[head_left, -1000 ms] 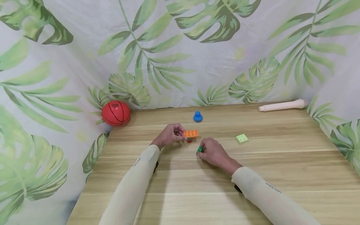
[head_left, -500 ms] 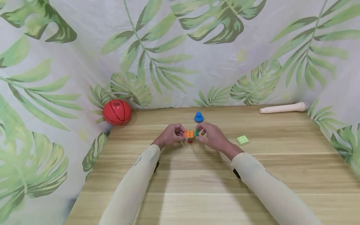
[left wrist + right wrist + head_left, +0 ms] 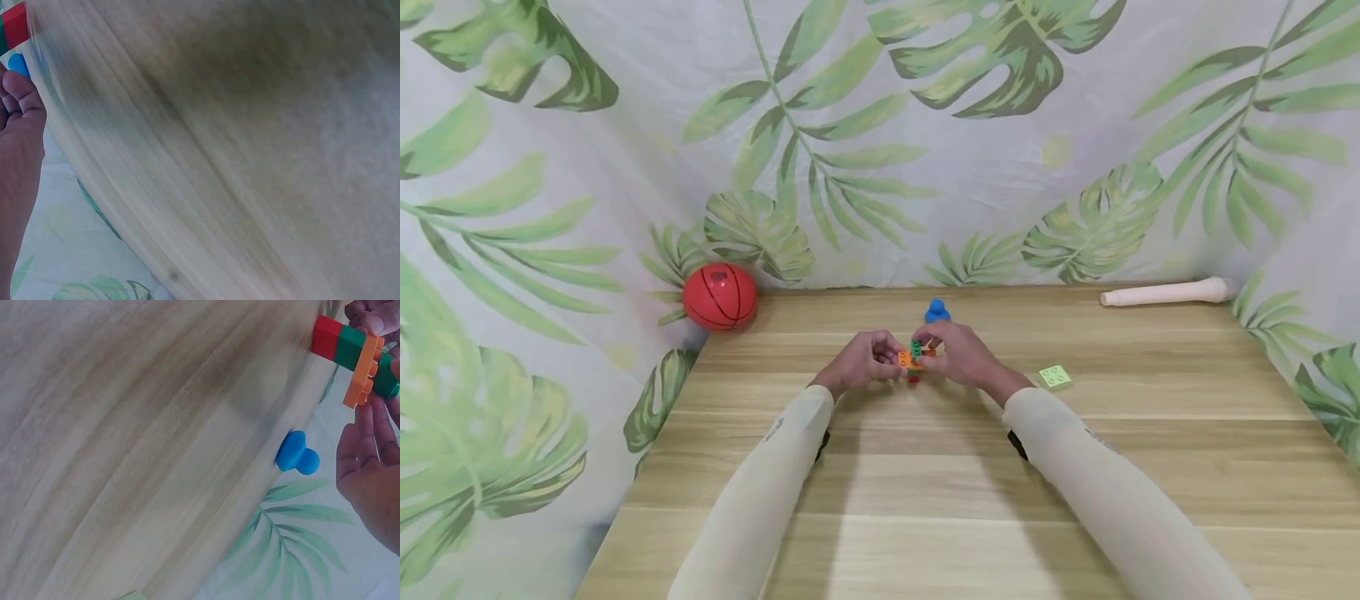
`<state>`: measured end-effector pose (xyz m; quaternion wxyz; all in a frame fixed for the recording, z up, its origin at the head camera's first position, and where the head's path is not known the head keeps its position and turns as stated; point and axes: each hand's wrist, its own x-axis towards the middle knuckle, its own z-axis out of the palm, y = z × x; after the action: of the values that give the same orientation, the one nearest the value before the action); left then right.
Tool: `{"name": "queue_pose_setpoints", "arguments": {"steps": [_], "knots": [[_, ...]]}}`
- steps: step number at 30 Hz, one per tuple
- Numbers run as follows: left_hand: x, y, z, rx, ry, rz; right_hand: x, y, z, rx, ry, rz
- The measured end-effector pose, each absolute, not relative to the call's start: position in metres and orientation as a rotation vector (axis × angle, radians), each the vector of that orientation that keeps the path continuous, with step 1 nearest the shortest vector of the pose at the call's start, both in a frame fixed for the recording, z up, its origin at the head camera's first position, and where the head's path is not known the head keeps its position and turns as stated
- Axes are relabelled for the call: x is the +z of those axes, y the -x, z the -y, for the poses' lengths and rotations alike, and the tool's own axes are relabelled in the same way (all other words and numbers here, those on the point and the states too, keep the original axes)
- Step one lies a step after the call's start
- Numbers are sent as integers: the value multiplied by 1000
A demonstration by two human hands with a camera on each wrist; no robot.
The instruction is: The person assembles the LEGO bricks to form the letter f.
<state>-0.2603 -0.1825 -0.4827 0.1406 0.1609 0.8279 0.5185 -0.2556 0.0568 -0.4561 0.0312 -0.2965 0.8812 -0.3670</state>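
Note:
A small stack stands between the two hands: a red block (image 3: 325,337) at the bottom, a green block (image 3: 349,347) on it, and a wide orange toy brick (image 3: 361,374) across the top. With thumb and fingers, my left hand (image 3: 859,365) grips the orange brick's left end. My right hand (image 3: 966,360) pinches a second green toy brick (image 3: 916,348) over the orange brick's studs; whether it is pressed fully down I cannot tell. Only part of the left hand (image 3: 22,119) and the red block (image 3: 17,26) show in the left wrist view.
Just behind the right hand sits a blue knob-shaped piece (image 3: 937,312). A pale green brick (image 3: 1056,377) lies to the right. A red ball (image 3: 720,297) stands at the back left corner, and a pale pink stick-like object (image 3: 1167,292) lies along the back right edge.
My right hand has carried the green brick up and left, from in front of the stack to the top of the orange brick. The left hand keeps its grip. The whole view has shifted slightly.

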Motion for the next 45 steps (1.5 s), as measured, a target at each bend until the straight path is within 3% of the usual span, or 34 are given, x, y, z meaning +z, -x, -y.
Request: {"name": "queue_pose_setpoints", "arguments": {"steps": [45], "knots": [[-475, 250, 179, 1409, -412, -2514, -465, 259, -52, -1322, 794, -2623]]}}
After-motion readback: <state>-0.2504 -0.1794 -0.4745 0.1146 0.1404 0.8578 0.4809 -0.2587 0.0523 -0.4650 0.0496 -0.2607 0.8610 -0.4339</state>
